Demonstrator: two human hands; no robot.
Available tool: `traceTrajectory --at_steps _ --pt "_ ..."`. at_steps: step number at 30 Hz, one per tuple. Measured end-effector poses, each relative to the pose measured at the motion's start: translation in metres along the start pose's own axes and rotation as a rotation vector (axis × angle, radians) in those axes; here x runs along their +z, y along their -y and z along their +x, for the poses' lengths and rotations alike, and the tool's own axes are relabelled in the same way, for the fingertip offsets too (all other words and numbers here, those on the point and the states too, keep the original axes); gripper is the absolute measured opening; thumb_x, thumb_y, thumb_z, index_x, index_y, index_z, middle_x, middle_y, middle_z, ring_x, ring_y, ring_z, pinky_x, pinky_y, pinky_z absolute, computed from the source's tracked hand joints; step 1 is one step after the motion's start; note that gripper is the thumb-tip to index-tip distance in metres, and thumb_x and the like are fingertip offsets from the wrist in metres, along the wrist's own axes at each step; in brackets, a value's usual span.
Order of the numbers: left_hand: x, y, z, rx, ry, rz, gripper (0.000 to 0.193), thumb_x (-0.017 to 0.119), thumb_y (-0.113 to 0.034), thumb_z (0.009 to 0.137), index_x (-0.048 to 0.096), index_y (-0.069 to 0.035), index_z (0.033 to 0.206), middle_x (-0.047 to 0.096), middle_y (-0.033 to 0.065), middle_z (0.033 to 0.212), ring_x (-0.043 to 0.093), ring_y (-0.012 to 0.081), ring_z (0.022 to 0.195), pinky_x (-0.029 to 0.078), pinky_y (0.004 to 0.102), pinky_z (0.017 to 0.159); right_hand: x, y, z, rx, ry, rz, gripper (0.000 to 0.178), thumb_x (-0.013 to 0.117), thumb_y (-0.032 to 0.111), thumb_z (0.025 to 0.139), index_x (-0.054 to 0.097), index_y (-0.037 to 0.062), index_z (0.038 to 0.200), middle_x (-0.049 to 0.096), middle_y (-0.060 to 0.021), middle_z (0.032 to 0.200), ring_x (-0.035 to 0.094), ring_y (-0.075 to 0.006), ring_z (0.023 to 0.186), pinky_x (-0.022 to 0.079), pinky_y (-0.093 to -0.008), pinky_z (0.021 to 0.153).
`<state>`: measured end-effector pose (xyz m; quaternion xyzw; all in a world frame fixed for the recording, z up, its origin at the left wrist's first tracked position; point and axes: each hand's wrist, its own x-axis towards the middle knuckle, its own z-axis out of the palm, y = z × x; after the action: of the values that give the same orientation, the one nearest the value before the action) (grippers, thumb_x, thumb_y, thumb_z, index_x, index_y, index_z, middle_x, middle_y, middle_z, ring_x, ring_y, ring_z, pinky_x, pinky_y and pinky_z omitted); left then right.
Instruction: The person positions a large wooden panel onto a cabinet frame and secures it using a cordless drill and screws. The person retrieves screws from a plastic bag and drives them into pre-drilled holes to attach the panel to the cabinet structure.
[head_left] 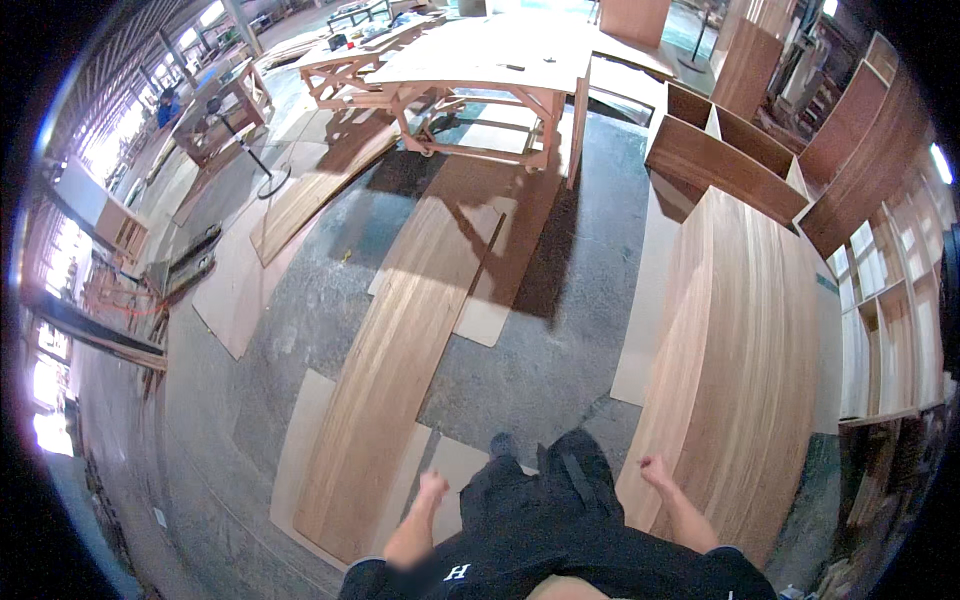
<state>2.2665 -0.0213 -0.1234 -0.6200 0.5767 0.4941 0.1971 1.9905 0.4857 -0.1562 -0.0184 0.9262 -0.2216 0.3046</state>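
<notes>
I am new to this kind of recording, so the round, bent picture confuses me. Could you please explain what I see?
There is no machine here, only a person's own bare hands: the left hand and the right hand. The one picture comes from a wide fisheye camera worn on the head, looking down, so straight edges bend. On the floor, a long wooden panel lies to the left over thin sheets; a large wooden piece is at the right. Farther ahead stands a worktable. I see nothing held; whether the right hand touches the wood, I cannot tell.
</notes>
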Motion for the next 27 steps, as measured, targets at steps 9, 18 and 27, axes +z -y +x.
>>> traceTrajectory --at_steps 9,18,27 --pt "-0.013 -0.416 0.150 0.562 0.017 -0.286 0.008 0.054 -0.008 0.076 0.054 -0.002 0.071 0.055 0.0063 0.062 0.053 0.0165 0.056 0.045 0.0309 0.052 0.055 0.026 0.007 0.443 0.289 0.492 0.009 0.058 0.008 0.073 0.064 0.0014 0.074 0.062 -0.0127 0.068 0.061 -0.0212 0.067 0.047 -0.0397 0.058" --pt "0.098 -0.544 0.188 0.277 0.149 -0.248 0.010 0.058 -0.006 0.082 0.050 -0.007 0.078 0.050 0.0030 0.062 0.053 0.0141 0.054 0.043 0.0278 0.045 -0.193 0.137 0.335 0.251 0.036 0.368 0.012 0.055 0.011 0.079 0.064 0.0026 0.082 0.057 -0.0057 0.065 0.056 -0.0162 0.060 0.046 -0.0374 0.056" --pt "0.201 -0.783 0.230 0.071 0.287 -0.065 0.013 0.051 -0.007 0.087 0.050 -0.008 0.099 0.052 0.0025 0.073 0.054 0.0144 0.062 0.042 0.0279 0.049 -0.508 0.226 0.670 0.111 -0.278 0.223 0.023 0.052 0.012 0.079 0.065 0.0028 0.095 0.067 -0.0159 0.093 0.064 -0.0260 0.093 0.048 -0.0378 0.083"
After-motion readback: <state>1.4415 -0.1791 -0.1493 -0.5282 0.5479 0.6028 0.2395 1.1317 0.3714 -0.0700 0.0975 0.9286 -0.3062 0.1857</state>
